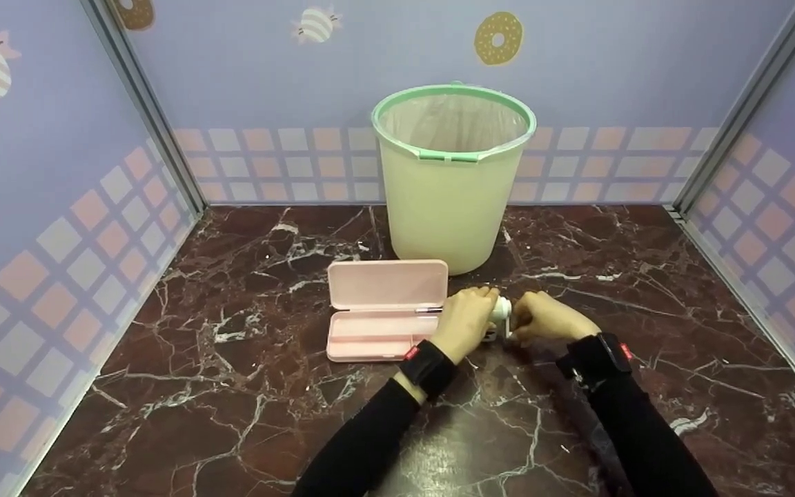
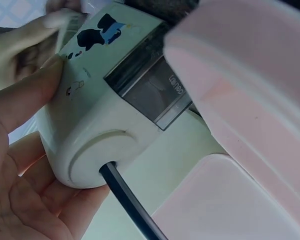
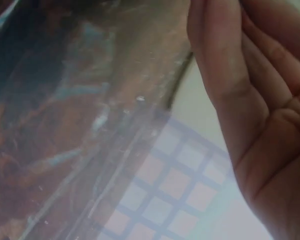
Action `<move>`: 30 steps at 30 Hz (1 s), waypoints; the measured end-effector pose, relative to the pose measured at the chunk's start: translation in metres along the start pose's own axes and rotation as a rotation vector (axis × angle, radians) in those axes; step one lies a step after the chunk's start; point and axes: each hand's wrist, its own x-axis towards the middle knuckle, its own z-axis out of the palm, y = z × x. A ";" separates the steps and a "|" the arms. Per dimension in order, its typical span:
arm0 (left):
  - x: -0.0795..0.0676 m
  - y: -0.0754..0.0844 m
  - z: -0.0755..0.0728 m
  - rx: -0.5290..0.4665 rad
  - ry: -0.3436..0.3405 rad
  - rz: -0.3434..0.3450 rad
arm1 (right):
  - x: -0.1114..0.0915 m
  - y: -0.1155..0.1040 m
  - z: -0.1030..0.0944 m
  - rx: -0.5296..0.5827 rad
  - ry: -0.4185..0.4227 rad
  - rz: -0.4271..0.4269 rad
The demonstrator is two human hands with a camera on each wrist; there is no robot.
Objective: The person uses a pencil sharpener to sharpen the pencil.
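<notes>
A white hand-crank pencil sharpener (image 2: 90, 105) with dark cartoon prints and a clear shavings window sits on the table. My left hand (image 1: 468, 319) grips its body, thumb on one side and fingers round the other. From its round front hole sticks a dark, striped pencil (image 2: 132, 200); its tip is hidden inside. On the crank side, my right hand (image 1: 548, 317) has curled fingers at the white crank (image 1: 508, 326), holding its handle, which the fingers mostly cover. The right wrist view shows the bent fingers (image 3: 225, 65) but not the crank.
An open pink pencil case (image 1: 387, 284) lies just left of the sharpener, lid raised, with divided compartments. Behind stands a tall pale-green bin (image 1: 446, 200) with a liner. Patterned panels enclose the dark marbled table (image 1: 232, 414) at the back and sides.
</notes>
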 end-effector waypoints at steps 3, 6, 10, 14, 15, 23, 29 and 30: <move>0.000 0.000 0.000 0.004 0.005 -0.011 | -0.005 -0.003 -0.004 0.056 -0.028 -0.020; 0.000 0.000 -0.001 -0.008 0.010 -0.020 | -0.009 -0.003 -0.006 0.104 -0.033 -0.022; 0.000 0.002 -0.002 -0.024 0.012 -0.024 | -0.014 -0.001 -0.009 0.156 -0.040 -0.019; 0.001 0.003 -0.002 -0.020 0.020 -0.023 | -0.020 -0.002 -0.017 0.208 -0.024 -0.021; 0.002 0.003 -0.002 -0.020 0.022 -0.022 | -0.020 -0.003 -0.019 0.214 -0.016 -0.023; 0.003 -0.002 -0.003 -0.040 -0.015 -0.008 | -0.024 -0.011 -0.023 0.207 0.095 -0.030; 0.005 -0.001 -0.003 -0.036 -0.025 -0.016 | -0.026 -0.010 -0.017 0.225 0.218 -0.009; 0.006 -0.001 -0.003 -0.033 -0.021 -0.016 | -0.027 -0.010 -0.017 0.231 0.240 -0.006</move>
